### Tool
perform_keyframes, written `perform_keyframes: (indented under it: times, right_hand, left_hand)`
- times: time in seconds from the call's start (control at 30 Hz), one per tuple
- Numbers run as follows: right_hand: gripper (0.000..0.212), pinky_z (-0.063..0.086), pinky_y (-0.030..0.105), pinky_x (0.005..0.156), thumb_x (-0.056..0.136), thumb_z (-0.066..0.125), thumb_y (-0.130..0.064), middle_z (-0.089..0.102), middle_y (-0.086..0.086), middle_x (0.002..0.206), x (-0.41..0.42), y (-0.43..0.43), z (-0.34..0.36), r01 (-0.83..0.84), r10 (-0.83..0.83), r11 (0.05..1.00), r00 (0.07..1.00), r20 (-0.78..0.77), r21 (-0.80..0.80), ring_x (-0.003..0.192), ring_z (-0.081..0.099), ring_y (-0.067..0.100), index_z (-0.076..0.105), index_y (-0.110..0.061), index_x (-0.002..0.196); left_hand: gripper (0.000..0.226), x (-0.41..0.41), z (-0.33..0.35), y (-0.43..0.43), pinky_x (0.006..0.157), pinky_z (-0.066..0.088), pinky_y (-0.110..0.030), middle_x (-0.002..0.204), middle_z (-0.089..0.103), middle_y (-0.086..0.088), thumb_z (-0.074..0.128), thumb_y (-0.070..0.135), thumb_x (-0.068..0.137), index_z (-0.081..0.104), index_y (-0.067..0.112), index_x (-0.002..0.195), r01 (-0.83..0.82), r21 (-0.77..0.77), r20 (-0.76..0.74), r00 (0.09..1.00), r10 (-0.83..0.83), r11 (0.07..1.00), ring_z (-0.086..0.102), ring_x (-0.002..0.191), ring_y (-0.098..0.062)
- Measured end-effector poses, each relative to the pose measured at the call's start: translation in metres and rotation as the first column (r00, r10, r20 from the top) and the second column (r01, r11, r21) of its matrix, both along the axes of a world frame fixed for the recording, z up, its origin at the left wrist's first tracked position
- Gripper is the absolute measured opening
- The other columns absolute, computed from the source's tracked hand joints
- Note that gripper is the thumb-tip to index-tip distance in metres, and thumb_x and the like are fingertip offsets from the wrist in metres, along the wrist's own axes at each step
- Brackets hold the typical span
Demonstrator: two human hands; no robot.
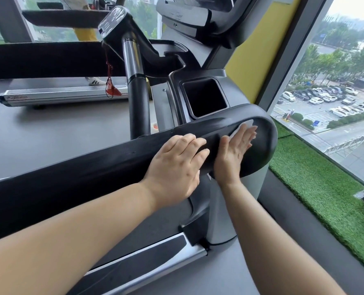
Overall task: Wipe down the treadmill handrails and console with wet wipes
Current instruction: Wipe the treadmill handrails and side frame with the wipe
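Wipe (pixel 244 126) is pinned flat under the right hand (pixel 234 152), only a white corner showing past the fingertips. That hand lies open, fingers straight and together, pressing the sheet against the rounded end of the rail (pixel 87 169). The left hand (pixel 176 165) sits just beside it, nearly touching, its fingers hooked over the rail's top edge in a steadying hold. From where I stand the wipe looks thin, limp and damp; it should bunch or slip out from under a flat palm on the curve, so I'd pinch a fold with the thumb or wrap it around the bend. The rail is fixed, stiff and needs no lifting, only pressure. It is broad matt black plastic or rubber, faintly streaked, running back from the left wrist and sweeping into a smooth loop beyond the right fingertips. Above both hands is a square dark cup well (pixel 204 96) set in grey moulded plastic, a polished metal bar (pixel 132 58) farther up, and the console (pixel 196 20) well beyond reach, not yet touched as far as I can judge.
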State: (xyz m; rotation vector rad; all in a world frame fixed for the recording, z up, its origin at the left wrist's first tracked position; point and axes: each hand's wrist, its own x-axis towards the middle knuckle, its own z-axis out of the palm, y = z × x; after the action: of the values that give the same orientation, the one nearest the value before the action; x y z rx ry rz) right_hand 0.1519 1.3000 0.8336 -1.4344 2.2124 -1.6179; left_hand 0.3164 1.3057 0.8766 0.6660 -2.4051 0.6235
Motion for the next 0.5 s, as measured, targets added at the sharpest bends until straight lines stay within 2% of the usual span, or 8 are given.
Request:
perform_keyframes:
  times: [0.1, 0.17, 0.23, 0.33, 0.4, 0.43, 0.5]
  right_hand:
    - [0.068, -0.021, 0.024, 0.112, 0.096, 0.018, -0.054, -0.025, 0.009, 0.149, 0.034, 0.013, -0.026, -0.125, 0.117, 0.990, 0.986, -0.118, -0.062, 0.139, -0.027, 0.012, -0.011, -0.013, 0.143]
    - [0.071, -0.021, 0.025, 0.112, 0.096, 0.014, -0.060, -0.024, 0.009, 0.149, 0.029, 0.015, -0.034, -0.152, 0.139, 0.986, 0.977, -0.162, -0.066, 0.140, -0.026, 0.009, -0.009, -0.013, 0.143]
    - [0.076, -0.020, 0.027, 0.113, 0.092, 0.015, -0.060, -0.023, 0.009, 0.152, 0.013, 0.009, -0.028, -0.081, 0.077, 0.995, 0.994, -0.075, -0.054, 0.142, -0.024, 0.016, -0.010, -0.013, 0.146]
    - [0.080, -0.017, 0.039, 0.115, 0.089, 0.018, -0.053, -0.023, 0.014, 0.155, -0.002, -0.002, -0.004, 0.035, -0.020, 0.997, 0.980, 0.198, -0.071, 0.144, -0.022, 0.024, -0.010, -0.010, 0.150]
    - [0.081, -0.016, 0.039, 0.116, 0.088, 0.020, -0.051, -0.023, 0.015, 0.155, 0.014, -0.001, -0.001, 0.044, -0.016, 0.994, 0.967, 0.255, -0.104, 0.143, -0.022, 0.024, -0.012, -0.010, 0.150]
    - [0.079, -0.017, 0.036, 0.115, 0.089, 0.020, -0.050, -0.025, 0.013, 0.155, 0.027, 0.003, -0.005, 0.003, 0.023, 0.994, 0.974, 0.227, -0.113, 0.143, -0.024, 0.022, -0.014, -0.012, 0.149]
    - [0.071, -0.019, 0.030, 0.114, 0.094, 0.021, -0.042, -0.027, 0.009, 0.152, 0.056, 0.013, -0.025, -0.116, 0.124, 0.986, 0.991, 0.058, -0.121, 0.141, -0.028, 0.018, -0.020, -0.017, 0.146]
  left_hand:
    - [0.047, 0.006, -0.005, 0.003, 0.101, 0.029, -0.038, 0.121, 0.062, -0.011, 0.041, 0.028, 0.079, 0.066, 0.008, 0.113, -0.012, 0.012, 0.020, 1.000, 0.012, 1.000, 0.042, 0.115, -0.027]
    - [0.048, 0.011, -0.009, 0.004, 0.102, 0.028, -0.039, 0.123, 0.061, -0.012, 0.042, 0.028, 0.079, 0.066, 0.008, 0.115, -0.004, 0.017, 0.028, 1.000, 0.004, 1.000, 0.042, 0.116, -0.027]
    - [0.048, 0.016, -0.012, 0.004, 0.103, 0.028, -0.040, 0.125, 0.060, -0.012, 0.044, 0.028, 0.079, 0.066, 0.008, 0.116, 0.002, 0.019, 0.036, 0.999, -0.003, 1.000, 0.042, 0.117, -0.028]
    - [0.048, 0.022, -0.013, 0.004, 0.104, 0.028, -0.040, 0.125, 0.060, -0.014, 0.045, 0.026, 0.078, 0.067, 0.008, 0.117, 0.001, 0.010, 0.035, 0.999, -0.002, 1.000, 0.041, 0.119, -0.028]
    - [0.048, 0.024, -0.013, 0.004, 0.105, 0.029, -0.041, 0.126, 0.060, -0.014, 0.045, 0.026, 0.078, 0.066, 0.007, 0.117, 0.010, 0.019, 0.029, 1.000, -0.011, 1.000, 0.041, 0.120, -0.029]
    - [0.048, 0.024, -0.014, 0.004, 0.105, 0.029, -0.041, 0.126, 0.060, -0.015, 0.044, 0.026, 0.079, 0.066, 0.007, 0.118, 0.015, 0.027, 0.024, 1.000, -0.016, 1.000, 0.041, 0.120, -0.029]
    - [0.049, 0.024, -0.013, 0.005, 0.106, 0.029, -0.042, 0.127, 0.060, -0.015, 0.043, 0.027, 0.080, 0.065, 0.007, 0.119, 0.023, 0.039, 0.016, 1.000, -0.024, 0.999, 0.040, 0.121, -0.029]
